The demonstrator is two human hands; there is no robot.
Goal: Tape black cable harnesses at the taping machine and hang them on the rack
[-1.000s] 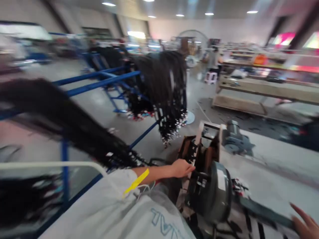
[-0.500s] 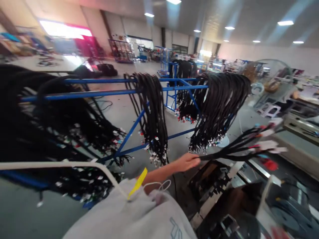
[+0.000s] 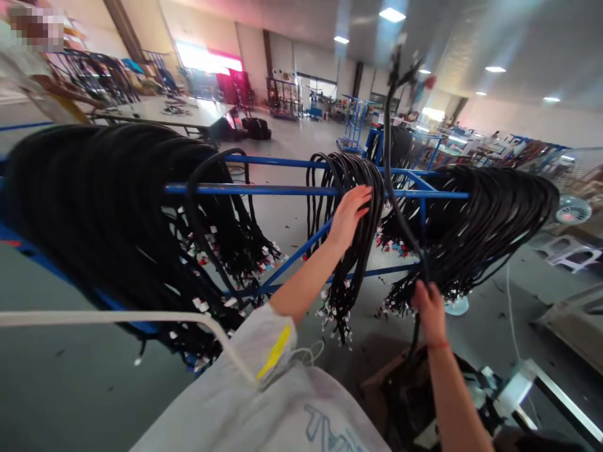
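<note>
My right hand (image 3: 429,311) is closed around a black cord (image 3: 390,150); its upper length swings up above the rack, with small tags or fittings blurred at the tip. Below that fist a dark length of cord hangs down. My left hand (image 3: 351,213) reaches to the middle bundle of black cords (image 3: 370,238), draped over the blue rack (image 3: 277,189). Its fingers are apart and lie against the front of the bundle near the upper rail. White tags and small ends hang at the bottom of these cords.
A thick mass of black cords (image 3: 94,207) hangs on the rack's left, another bundle (image 3: 499,220) on its right. A machine with a metal frame (image 3: 513,389) stands at lower right. White stools (image 3: 572,251) are beyond. A person (image 3: 42,81) stands at far left.
My view has turned left. The cord bundle, held out to the right by my left hand earlier, is gone from it; a cord now swings upward from my right hand. My left hand has come to the rack.
</note>
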